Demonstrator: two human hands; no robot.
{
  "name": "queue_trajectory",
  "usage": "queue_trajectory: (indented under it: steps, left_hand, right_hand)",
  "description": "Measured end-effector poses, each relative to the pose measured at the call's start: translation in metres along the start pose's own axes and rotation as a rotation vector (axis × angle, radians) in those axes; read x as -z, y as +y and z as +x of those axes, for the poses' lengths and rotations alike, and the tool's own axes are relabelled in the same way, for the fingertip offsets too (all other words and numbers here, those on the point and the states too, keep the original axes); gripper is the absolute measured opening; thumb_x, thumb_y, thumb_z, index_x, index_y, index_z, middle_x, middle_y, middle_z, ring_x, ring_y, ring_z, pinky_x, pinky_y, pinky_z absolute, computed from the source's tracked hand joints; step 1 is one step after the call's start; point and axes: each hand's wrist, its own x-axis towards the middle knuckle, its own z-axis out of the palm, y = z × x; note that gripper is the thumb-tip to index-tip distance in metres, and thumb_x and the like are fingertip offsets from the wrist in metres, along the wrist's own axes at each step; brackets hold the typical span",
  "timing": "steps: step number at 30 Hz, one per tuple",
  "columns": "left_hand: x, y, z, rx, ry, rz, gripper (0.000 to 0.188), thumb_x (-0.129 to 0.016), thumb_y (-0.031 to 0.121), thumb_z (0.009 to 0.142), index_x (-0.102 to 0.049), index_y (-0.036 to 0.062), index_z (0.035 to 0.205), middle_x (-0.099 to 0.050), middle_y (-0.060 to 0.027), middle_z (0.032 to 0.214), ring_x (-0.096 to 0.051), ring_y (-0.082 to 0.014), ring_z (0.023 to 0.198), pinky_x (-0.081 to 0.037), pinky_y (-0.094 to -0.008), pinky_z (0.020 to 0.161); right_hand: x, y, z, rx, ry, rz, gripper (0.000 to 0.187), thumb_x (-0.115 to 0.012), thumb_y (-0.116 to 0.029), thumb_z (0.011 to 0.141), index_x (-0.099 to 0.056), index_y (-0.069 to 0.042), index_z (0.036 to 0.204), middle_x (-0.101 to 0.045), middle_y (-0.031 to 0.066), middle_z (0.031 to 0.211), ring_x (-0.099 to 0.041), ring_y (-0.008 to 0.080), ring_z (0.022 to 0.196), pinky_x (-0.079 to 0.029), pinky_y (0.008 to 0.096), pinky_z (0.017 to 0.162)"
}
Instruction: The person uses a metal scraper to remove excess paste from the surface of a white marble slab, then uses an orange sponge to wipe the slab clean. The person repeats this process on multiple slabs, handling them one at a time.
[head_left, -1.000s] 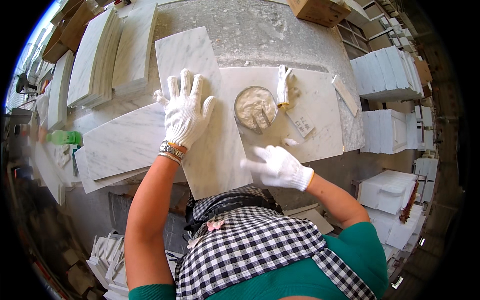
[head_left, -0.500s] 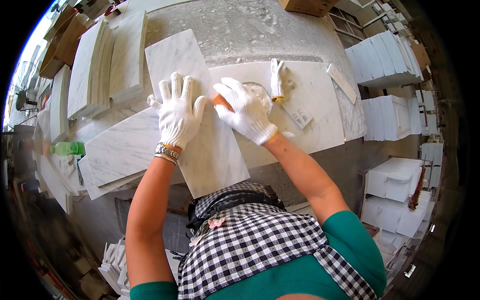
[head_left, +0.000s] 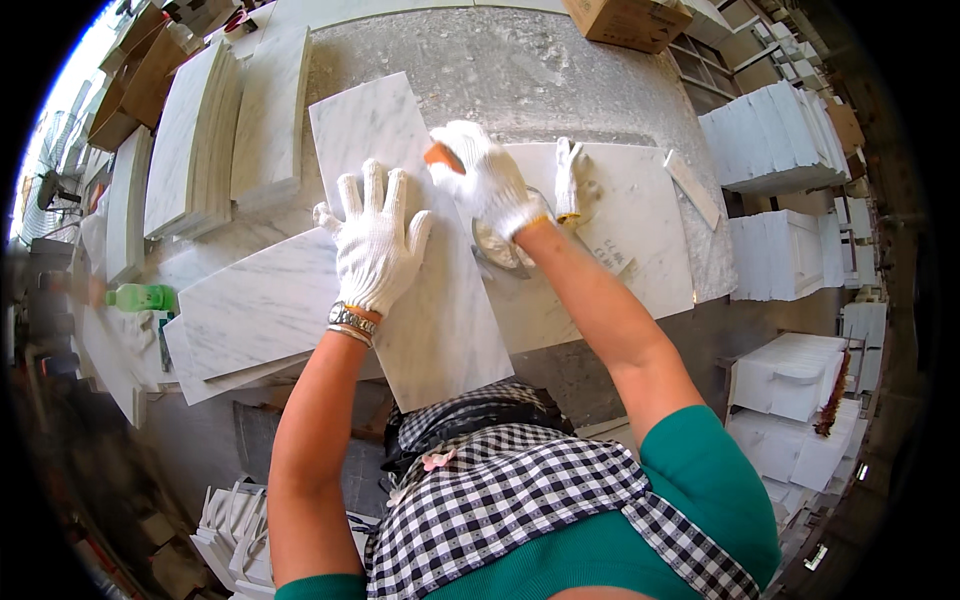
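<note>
A long white marble slab with grey veins point(head_left: 445, 345) lies in front of me, its near end reaching my apron. My left hand point(head_left: 375, 250), in a white knitted glove, rests flat on it with fingers spread. My right hand point(head_left: 482, 178), gloved alike, grips a small orange block point(head_left: 442, 157) at the slab's right edge, toward the far end. Partly hidden under my right wrist is a round bowl point(head_left: 497, 245) with whitish contents. A spare white glove point(head_left: 567, 185) lies to its right, on a wider marble slab point(head_left: 640, 230).
Stacked marble slabs point(head_left: 190, 140) stand at the far left, near a green bottle point(head_left: 140, 297). More marble point(head_left: 260, 305) lies left of my slab. A narrow marble strip point(head_left: 692, 188) sits on the right. White panel stacks point(head_left: 775, 135) line the right side; a cardboard box point(head_left: 630, 22) is at the back.
My right hand has slid the orange block away from me along the slab's right edge, uncovering part of the bowl. My left hand stays flat on the slab. The whole view has shifted slightly.
</note>
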Motion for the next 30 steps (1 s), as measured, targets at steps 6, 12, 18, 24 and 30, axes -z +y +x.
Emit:
queue_trajectory:
  steps: [6, 12, 18, 24, 30]
  left_hand:
    - [0.002, -0.009, -0.003, 0.04, 0.039, 0.044, 0.059, -0.062, 0.041, 0.098, -0.051, 0.0107, 0.146, -0.039, -0.017, 0.159, -0.035, -0.0431, 0.144, -0.023, -0.0773, 0.109]
    - [-0.001, -0.014, -0.004, 0.044, 0.075, 0.057, 0.056, -0.062, 0.04, 0.098, -0.052, 0.0117, 0.146, -0.04, -0.0166, 0.159, -0.036, -0.0429, 0.144, -0.024, -0.0771, 0.109]
    - [-0.004, -0.011, -0.004, 0.035, 0.072, 0.052, 0.056, -0.062, 0.04, 0.098, -0.052, 0.0125, 0.146, -0.04, -0.0172, 0.159, -0.036, -0.0426, 0.144, -0.024, -0.0763, 0.11]
    - [-0.003, -0.016, -0.005, 0.067, 0.062, 0.114, 0.057, -0.061, 0.041, 0.098, -0.051, 0.0114, 0.146, -0.04, -0.0166, 0.16, -0.035, -0.0419, 0.146, -0.023, -0.075, 0.112]
    - [-0.008, -0.001, 0.001, 0.008, 0.019, 0.082, 0.057, -0.059, 0.042, 0.099, -0.051, 0.0111, 0.147, -0.039, -0.0161, 0.161, -0.033, -0.0423, 0.148, -0.022, -0.0749, 0.113]
  right_hand:
    - [0.011, 0.01, 0.004, 0.139, -0.286, -0.283, 0.052, -0.065, -0.021, 0.091, -0.059, -0.025, 0.142, -0.061, 0.0126, 0.103, -0.065, 0.0351, 0.088, -0.056, 0.0476, 0.076]
    - [0.057, -0.018, -0.127, 0.338, -0.506, -0.193, 0.056, -0.075, -0.008, 0.078, -0.064, -0.018, 0.132, -0.062, 0.0102, 0.11, -0.062, 0.0294, 0.079, -0.053, 0.0427, 0.067]
    - [0.124, -0.053, -0.205, 0.076, -0.656, 0.013, 0.062, -0.079, -0.015, 0.079, -0.062, -0.014, 0.139, -0.062, 0.0198, 0.13, -0.067, 0.0331, 0.102, -0.056, 0.0429, 0.088]
    - [0.051, -0.056, -0.175, -0.085, -0.115, 0.269, 0.053, -0.077, -0.013, 0.085, -0.062, 0.002, 0.132, -0.061, 0.0238, 0.138, -0.061, 0.0382, 0.125, -0.05, 0.0429, 0.105]
    - [0.023, -0.019, -0.077, -0.615, -0.141, 0.599, 0.052, -0.067, -0.03, 0.096, -0.061, 0.004, 0.136, -0.067, 0.0175, 0.132, -0.063, 0.0239, 0.121, -0.048, 0.0367, 0.105]
